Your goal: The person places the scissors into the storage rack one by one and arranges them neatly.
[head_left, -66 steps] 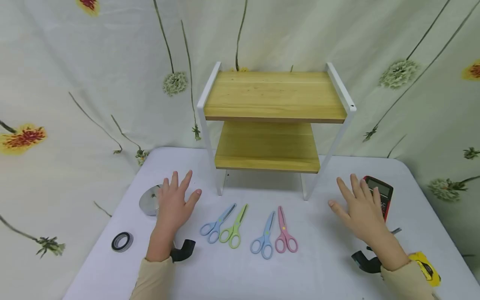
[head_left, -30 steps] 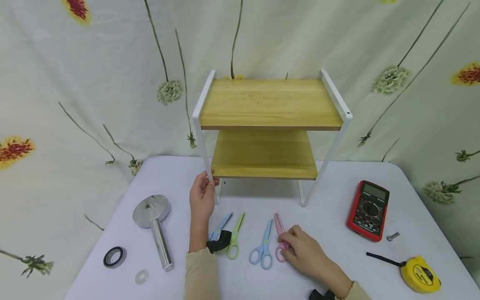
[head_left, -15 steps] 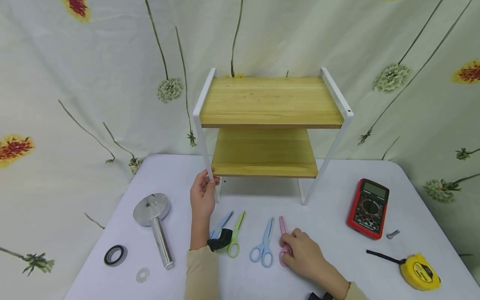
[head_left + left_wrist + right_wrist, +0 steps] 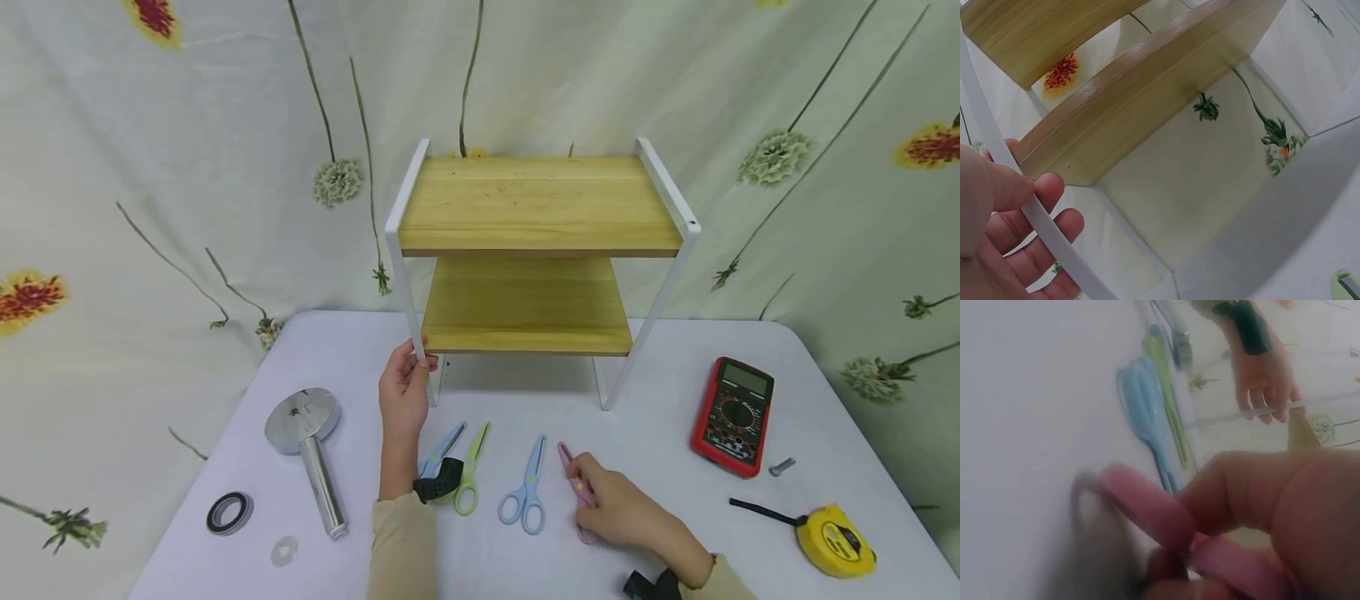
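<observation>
A two-tier wooden shelf [image 4: 536, 204] with a white metal frame stands at the back of the table. My left hand [image 4: 405, 385] grips its front left leg [image 4: 1035, 215], fingers and thumb curled round the white bar. My right hand [image 4: 618, 510] pinches the pink scissors [image 4: 576, 490] [image 4: 1147, 506] by the handles, lifting them a little off the table. To their left lie blue scissors [image 4: 527, 487], green scissors [image 4: 471, 471] and another blue pair [image 4: 444, 446], partly hidden by my left wrist.
A chrome shower head [image 4: 307, 442], a black ring [image 4: 228, 511] and a small washer [image 4: 283, 551] lie at the left. At the right are a red multimeter [image 4: 735, 415], a bolt [image 4: 781, 466] and a yellow tape measure [image 4: 832, 540]. A floral curtain hangs behind.
Both hands left the table: the left took hold of the shelf's leg, the right reached the pink scissors, gripped the handles and turned them.
</observation>
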### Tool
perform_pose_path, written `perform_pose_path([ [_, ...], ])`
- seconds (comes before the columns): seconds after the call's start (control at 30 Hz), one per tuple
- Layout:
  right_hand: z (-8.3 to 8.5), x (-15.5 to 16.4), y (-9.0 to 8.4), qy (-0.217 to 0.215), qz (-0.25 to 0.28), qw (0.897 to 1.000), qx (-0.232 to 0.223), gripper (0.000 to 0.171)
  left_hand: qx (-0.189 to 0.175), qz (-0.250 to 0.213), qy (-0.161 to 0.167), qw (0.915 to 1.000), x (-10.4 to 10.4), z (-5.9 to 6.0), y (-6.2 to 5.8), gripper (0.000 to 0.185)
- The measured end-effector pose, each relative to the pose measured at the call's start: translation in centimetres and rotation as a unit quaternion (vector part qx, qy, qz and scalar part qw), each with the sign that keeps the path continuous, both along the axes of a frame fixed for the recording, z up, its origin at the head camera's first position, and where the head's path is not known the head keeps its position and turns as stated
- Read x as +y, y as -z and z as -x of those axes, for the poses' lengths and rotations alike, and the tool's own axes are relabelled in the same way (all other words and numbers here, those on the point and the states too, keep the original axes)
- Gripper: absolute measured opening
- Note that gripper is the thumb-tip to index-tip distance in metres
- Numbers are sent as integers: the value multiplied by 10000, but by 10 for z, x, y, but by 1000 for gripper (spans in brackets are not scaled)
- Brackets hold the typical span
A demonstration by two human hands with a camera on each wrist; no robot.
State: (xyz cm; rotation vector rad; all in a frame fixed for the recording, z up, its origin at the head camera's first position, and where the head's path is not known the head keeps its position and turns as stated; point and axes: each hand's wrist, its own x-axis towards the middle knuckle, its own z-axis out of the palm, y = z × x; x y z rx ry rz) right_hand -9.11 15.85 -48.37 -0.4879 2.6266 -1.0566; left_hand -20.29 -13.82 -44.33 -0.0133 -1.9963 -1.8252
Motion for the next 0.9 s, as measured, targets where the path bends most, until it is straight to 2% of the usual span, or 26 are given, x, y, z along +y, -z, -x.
perform_pose_path([
  [0.17,9,10,-15,-290,782,9955,-460,23,-47,-8,-7,10000,0,-1,2,34],
  [0.23,12,13,-30,-401,1168,9907,-566,16,-76,26,-6,10000,0,0,2,34],
  [0.3,15,15,-53,-610,1622,9837,-489,15,-104,22,3,9999,0,1,2,34],
  [0.37,17,15,-83,-927,2094,9734,-117,18,-88,15,-21,10000,0,2,2,34],
  [0.47,21,10,-133,-1402,2757,9480,754,28,-65,29,-95,9999,-1,3,1,35],
  [0.53,26,2,-167,-1549,3000,9334,1212,33,-80,52,-140,9999,-2,3,-1,35],
  [0.6,34,-8,-196,-1587,3103,9260,1447,37,-123,44,-164,9998,-3,2,-2,36],
  [0.73,59,-34,-242,-1261,2564,9443,1634,48,-163,-56,-137,9998,-2,2,-2,36],
  [0.83,77,-54,-262,-956,1974,9616,1649,54,-142,-118,-125,9998,1,2,1,36],
  [0.9,87,-66,-270,-781,1690,9672,1729,54,-118,-103,-121,9998,2,2,2,35],
])
